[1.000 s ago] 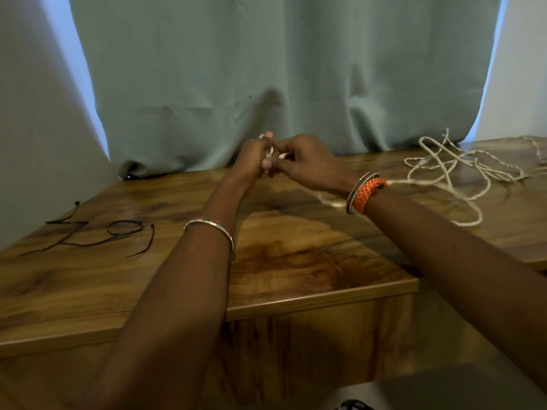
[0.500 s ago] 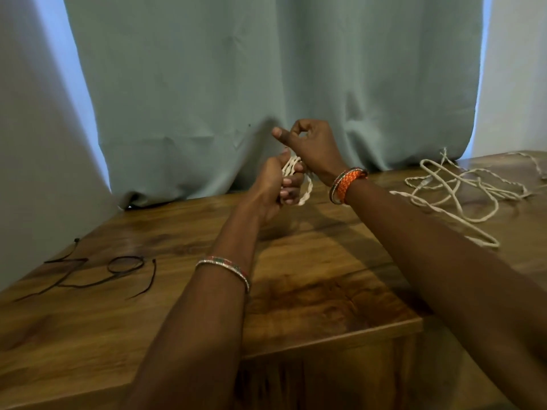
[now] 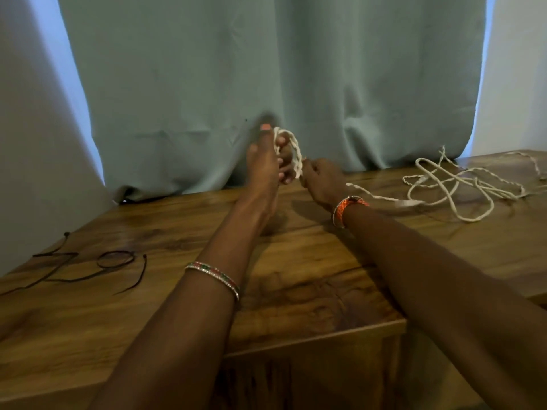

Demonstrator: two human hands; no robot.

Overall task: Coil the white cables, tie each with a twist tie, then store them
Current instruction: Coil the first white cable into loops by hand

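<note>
My left hand is raised above the back of the wooden table, its fingers curled round a small coil of white twisted cable. Just to its right my right hand pinches the same cable low by the coil. From there the cable trails right under my wrist to a loose white tangle lying on the table at the far right. Dark twist ties lie on the left of the table.
A grey-green curtain hangs right behind the table and touches its back edge. The table's front edge runs below my forearms, with a corner at the right.
My right hand has dropped from above the coil to beside and below it, carrying the cable round my left hand. The left hand has risen a little.
</note>
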